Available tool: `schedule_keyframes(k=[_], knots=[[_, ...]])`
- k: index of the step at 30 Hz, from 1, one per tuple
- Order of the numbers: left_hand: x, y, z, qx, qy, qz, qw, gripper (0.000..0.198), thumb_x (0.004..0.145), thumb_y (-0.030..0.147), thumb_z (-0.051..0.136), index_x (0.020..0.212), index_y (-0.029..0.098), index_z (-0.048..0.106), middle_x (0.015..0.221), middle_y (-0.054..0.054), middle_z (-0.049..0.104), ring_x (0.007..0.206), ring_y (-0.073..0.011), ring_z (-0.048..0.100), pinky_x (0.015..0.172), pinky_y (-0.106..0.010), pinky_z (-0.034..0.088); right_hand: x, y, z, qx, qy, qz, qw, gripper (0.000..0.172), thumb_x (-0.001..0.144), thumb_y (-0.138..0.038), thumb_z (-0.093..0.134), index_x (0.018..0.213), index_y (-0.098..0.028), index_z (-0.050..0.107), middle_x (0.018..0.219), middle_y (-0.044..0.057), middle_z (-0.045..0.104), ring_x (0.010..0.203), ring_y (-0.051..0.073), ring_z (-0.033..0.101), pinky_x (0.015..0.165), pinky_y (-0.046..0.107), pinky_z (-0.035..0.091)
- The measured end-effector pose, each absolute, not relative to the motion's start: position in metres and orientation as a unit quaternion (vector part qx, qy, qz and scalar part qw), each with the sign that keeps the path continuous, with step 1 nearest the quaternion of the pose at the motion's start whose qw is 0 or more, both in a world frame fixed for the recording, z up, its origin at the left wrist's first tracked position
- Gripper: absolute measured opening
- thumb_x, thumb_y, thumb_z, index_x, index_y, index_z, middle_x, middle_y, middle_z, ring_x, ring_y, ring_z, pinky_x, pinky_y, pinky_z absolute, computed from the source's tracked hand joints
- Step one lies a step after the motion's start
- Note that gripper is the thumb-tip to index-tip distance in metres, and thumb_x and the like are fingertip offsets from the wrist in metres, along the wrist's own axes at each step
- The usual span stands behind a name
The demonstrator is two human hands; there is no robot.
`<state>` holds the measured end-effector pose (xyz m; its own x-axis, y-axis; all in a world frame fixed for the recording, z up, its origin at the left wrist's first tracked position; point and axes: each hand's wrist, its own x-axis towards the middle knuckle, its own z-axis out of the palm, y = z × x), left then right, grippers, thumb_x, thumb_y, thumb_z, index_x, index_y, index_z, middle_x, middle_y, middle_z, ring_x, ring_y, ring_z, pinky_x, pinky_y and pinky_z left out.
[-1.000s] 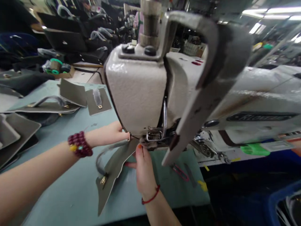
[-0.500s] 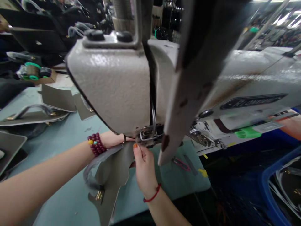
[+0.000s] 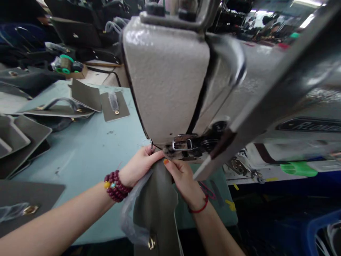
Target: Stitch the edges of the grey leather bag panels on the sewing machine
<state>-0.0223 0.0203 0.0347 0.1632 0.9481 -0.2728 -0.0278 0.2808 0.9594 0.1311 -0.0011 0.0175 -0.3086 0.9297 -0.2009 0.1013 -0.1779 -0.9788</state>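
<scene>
Hands [image 3: 190, 183] grip grey panel [image 3: 160, 199], thumbs [image 3: 172, 168] angled inward.

The panel [image 3: 158, 199] is olive-grey, its buckle [image 3: 151, 243] gold, its strap [image 3: 130, 217] cloudy grey. The machine [image 3: 167, 81] is off-white with a fine mottle; its nameplate [image 3: 311, 124] is black with silvery letters, its lever [image 3: 255, 113] grey with a brown patch. The tabletop [image 3: 87, 149] is pale blue-green, flecked with dark smudges. Maroon beads [image 3: 117, 188] include one yellow and one turquoise; the bracelet [image 3: 199, 209] is red, the thumbnail [image 3: 166, 161] orange, the clip [image 3: 298, 169] bright green, the scrap [image 3: 230, 205] yellow, the bin [image 3: 310, 229] blue.
</scene>
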Motion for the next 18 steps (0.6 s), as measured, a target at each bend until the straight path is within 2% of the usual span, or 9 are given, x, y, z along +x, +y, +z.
schedule_keyframes(k=[2,5,8,9,11,12,15,18], knots=[[-0.022,0.017,0.034,0.426,0.499,0.382,0.651,0.038,0.080,0.043,0.067,0.109,0.017,0.072,0.101,-0.006,0.078,0.098,-0.0293,0.071,0.085,-0.040,0.058,0.137,0.003,0.023,-0.468,-0.546,0.612,0.329,0.041,0.089,-0.045,0.051,0.059,-0.019,0.043,0.057,-0.004,0.037,0.054,0.010,0.032,0.049,0.022,0.025],[-0.033,0.008,0.026,0.469,0.532,0.394,0.585,0.039,0.088,0.043,0.057,0.115,0.018,0.069,0.117,-0.008,0.073,0.114,-0.0296,0.065,0.101,-0.044,0.050,0.145,0.004,0.033,-0.467,-0.548,0.619,0.314,0.042,0.088,-0.047,0.054,0.059,-0.018,0.050,0.056,-0.003,0.040,0.053,0.010,0.034,0.047,0.021,0.026],[-0.054,-0.015,0.004,0.518,0.577,0.410,0.480,0.046,0.092,0.042,0.051,0.130,0.017,0.059,0.142,-0.011,0.057,0.134,-0.0297,0.048,0.119,-0.048,0.028,0.149,-0.009,0.037,-0.484,-0.540,0.611,0.318,0.038,0.087,-0.042,0.058,0.058,-0.018,0.052,0.054,-0.004,0.040,0.053,0.010,0.035,0.046,0.020,0.026],[-0.060,-0.025,-0.006,0.531,0.584,0.408,0.459,0.052,0.092,0.042,0.051,0.138,0.018,0.051,0.148,-0.012,0.050,0.138,-0.0302,0.044,0.120,-0.049,0.025,0.149,-0.017,0.034,-0.487,-0.531,0.615,0.321,0.036,0.087,-0.040,0.059,0.059,-0.018,0.053,0.054,-0.004,0.041,0.053,0.010,0.037,0.046,0.020,0.027],[-0.068,-0.047,-0.025,0.561,0.578,0.391,0.445,0.063,0.092,0.043,0.052,0.149,0.022,0.036,0.158,-0.011,0.035,0.142,-0.0313,0.038,0.119,-0.052,0.028,0.145,-0.036,0.025,-0.482,-0.488,0.649,0.330,0.035,0.087,-0.042,0.060,0.063,-0.017,0.057,0.055,-0.004,0.046,0.052,0.010,0.041,0.047,0.019,0.031],[-0.069,-0.056,-0.032,0.571,0.580,0.377,0.442,0.065,0.090,0.044,0.056,0.148,0.024,0.038,0.159,-0.010,0.034,0.143,-0.0324,0.035,0.119,-0.053,0.028,0.141,-0.046,0.019,-0.475,-0.453,0.677,0.334,0.035,0.088,-0.045,0.058,0.067,-0.017,0.060,0.056,-0.003,0.048,0.052,0.011,0.044,0.048,0.019,0.033],[-0.054,-0.071,-0.035,0.559,0.588,0.364,0.457,0.060,0.083,0.053,0.060,0.135,0.024,0.055,0.146,-0.012,0.053,0.136,-0.0362,0.046,0.114,-0.055,0.036,0.128,-0.072,0.002,-0.471,-0.338,0.718,0.385,0.039,0.087,-0.054,0.059,0.081,-0.015,0.066,0.064,-0.001,0.058,0.056,0.013,0.051,0.054,0.021,0.041],[-0.031,-0.066,-0.017,0.527,0.595,0.354,0.492,0.053,0.082,0.058,0.059,0.120,0.021,0.065,0.130,-0.013,0.066,0.123,-0.0369,0.059,0.108,-0.055,0.044,0.122,-0.089,-0.001,-0.508,-0.349,0.669,0.415,0.044,0.087,-0.057,0.058,0.086,-0.014,0.068,0.073,0.003,0.064,0.064,0.015,0.056,0.058,0.022,0.042]])
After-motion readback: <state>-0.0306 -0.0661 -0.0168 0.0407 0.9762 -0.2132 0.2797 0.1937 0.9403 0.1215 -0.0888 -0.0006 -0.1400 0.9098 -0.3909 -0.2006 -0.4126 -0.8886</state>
